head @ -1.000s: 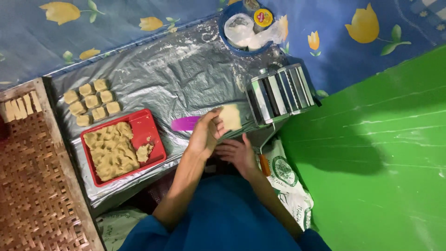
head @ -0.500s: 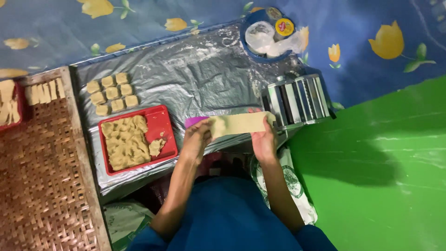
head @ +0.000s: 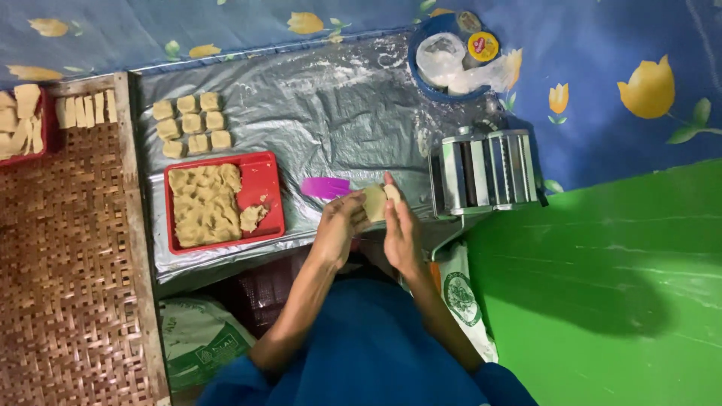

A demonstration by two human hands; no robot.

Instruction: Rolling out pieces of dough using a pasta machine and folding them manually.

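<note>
1. Folded pale dough sheet (head: 374,201) sits mid-frame, pinched between both hands; left hand (head: 340,225) clamps its left edge.
2. Right hand (head: 401,225) clamps its right edge; silver metal roller machine (head: 485,169) just right.

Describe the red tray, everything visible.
The red tray is a shallow rectangular dish, plastic by the look, lying flat on the silvery sheet. Pale yellow dough fills its left two thirds; a small lump sits near the right, where the red floor shows. Cut dough squares lie just above it, apart. A woven mat lies to its left. Neither hand touches it.
</note>
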